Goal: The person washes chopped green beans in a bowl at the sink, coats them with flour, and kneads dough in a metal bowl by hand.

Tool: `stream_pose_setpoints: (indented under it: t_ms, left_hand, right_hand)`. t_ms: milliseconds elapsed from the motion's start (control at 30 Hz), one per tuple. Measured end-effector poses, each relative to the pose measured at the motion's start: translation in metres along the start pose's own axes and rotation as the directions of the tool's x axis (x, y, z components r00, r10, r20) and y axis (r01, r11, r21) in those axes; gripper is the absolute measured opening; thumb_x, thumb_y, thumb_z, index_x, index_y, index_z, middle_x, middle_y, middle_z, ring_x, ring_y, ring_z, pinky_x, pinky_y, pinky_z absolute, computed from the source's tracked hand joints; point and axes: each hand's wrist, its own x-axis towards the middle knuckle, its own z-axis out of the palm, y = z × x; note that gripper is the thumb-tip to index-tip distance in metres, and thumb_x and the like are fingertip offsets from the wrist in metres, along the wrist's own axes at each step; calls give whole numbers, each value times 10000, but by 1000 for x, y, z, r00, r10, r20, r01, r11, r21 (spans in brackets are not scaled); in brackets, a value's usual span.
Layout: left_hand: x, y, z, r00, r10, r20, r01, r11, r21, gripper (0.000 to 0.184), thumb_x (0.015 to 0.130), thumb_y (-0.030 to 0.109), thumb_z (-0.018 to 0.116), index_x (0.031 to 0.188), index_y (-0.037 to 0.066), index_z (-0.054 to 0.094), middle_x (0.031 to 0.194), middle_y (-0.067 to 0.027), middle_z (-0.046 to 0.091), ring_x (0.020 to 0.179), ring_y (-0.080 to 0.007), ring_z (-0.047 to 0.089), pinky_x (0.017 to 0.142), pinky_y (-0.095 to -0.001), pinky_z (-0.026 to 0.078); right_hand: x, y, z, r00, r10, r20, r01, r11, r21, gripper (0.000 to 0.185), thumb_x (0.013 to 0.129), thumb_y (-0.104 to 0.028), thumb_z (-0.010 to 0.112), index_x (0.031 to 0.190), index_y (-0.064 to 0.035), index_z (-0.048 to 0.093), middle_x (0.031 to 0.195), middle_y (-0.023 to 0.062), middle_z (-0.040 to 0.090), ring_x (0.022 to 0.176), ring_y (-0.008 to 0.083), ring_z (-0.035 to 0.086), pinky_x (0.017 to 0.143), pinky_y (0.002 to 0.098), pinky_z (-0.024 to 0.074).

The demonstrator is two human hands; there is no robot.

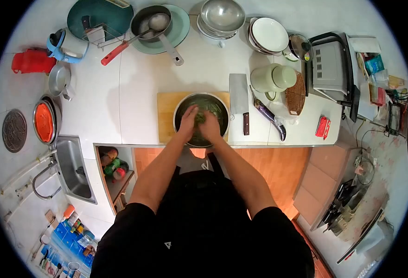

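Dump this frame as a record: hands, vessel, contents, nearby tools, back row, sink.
left_hand: left hand, in the bowl at the greens; grip unclear
right_hand: right hand, in the bowl beside the left; grip unclear
vessel: round metal bowl, on the wooden cutting board
contents: green vegetables, exact kind unclear
tool: cleaver, right of the board, handle toward the person
beside_tool: purple eggplant
back_row: stacked metal bowls, white plates
sink: metal sink, left

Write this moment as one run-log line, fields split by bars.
left hand: in bowl, among greens | right hand: in bowl, among greens | bowl: on cutting board | cleaver: beside board
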Motion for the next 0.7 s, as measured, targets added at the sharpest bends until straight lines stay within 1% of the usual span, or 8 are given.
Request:
stream_pose_setpoints:
  t_ms: [67, 100, 167, 200, 267, 500, 567, 700]
  left_hand:
    - [23, -24, -5, 997, 73, 34, -64, 975, -215, 404, 1015, 374, 481, 1357, 160, 501, 1401, -111, 443, 1253, -270, 445, 995, -429, 412]
    - [18, -19, -3, 997, 74, 31, -65, 973, -223, 404, 1015, 374, 481, 1357, 160, 501, 1401, -111, 443, 1253, -270, 445, 995, -429, 412]
    - [11, -8, 4, 997, 7, 73, 28, 886, -463, 394, 1022, 380, 464, 1328, 137, 518, 1284, -86, 530, 1135, -241, 508, 955, -414, 441]
    - [12, -12, 3, 998, 8, 70, 26, 884, -466, 394, 1022, 380, 464, 1328, 137, 518, 1284, -86, 530, 1135, -241, 508, 955, -414, 441]
    - [11, -22, 1, 971, -131, 201, 227, 772, -594, 388, 1026, 371, 450, 1289, 98, 536, 1226, -84, 560, 1079, -251, 543, 930, -423, 461]
    - [-19, -20, 21, 994, -74, 83, 108, 811, -575, 410, 1015, 393, 459, 1240, 63, 555, 1113, -102, 613, 993, -261, 577, 870, -439, 487]
    - [-21, -8, 14, 974, -213, 71, 222, 857, -465, 437, 1005, 416, 473, 1238, 56, 554, 1127, -101, 610, 1024, -274, 571, 889, -442, 477]
    - [-10, -6, 1, 955, -285, 83, 288, 822, -491, 473, 1003, 419, 478, 1306, 57, 508, 1222, -102, 565, 1063, -298, 560, 909, -453, 469]
  right_hand:
    - [-9, -3, 13, 987, -37, -156, 66, 981, 180, 608, 752, -147, 668, 1322, -15, 503, 1325, 265, 510, 1216, 422, 500, 1029, 471, 400]
    - [-14, -7, 15, 988, -41, -151, 68, 982, 174, 608, 752, -147, 668, 1322, -15, 503, 1325, 265, 510, 1216, 422, 500, 1029, 471, 400]
    - [-19, -16, 19, 988, 28, -150, 14, 963, 268, 638, 871, -290, 590, 1418, -7, 423, 1432, 260, 416, 1331, 433, 370, 1135, 469, 259]
    - [-20, -22, 23, 989, 25, -146, 15, 964, 267, 638, 871, -290, 590, 1418, -7, 423, 1432, 260, 416, 1331, 433, 370, 1135, 469, 259]
    - [-22, -31, 29, 950, 36, -311, 49, 964, 263, 610, 974, -392, 451, 1418, 24, 406, 1468, 263, 364, 1341, 458, 334, 1145, 499, 215]
    - [-13, -10, 22, 965, 12, -262, 73, 947, 312, 570, 1027, -386, 353, 1399, 41, 417, 1472, 269, 360, 1368, 432, 325, 1136, 493, 238]
    - [-13, -12, 30, 986, 8, -167, 58, 920, 386, 554, 1030, -369, 348, 1384, 52, 416, 1459, 278, 371, 1347, 435, 356, 1122, 480, 277]
    - [-31, -27, 28, 962, -85, -258, 176, 919, 353, 518, 1026, -329, 370, 1370, 56, 414, 1444, 268, 390, 1325, 441, 371, 1108, 479, 304]
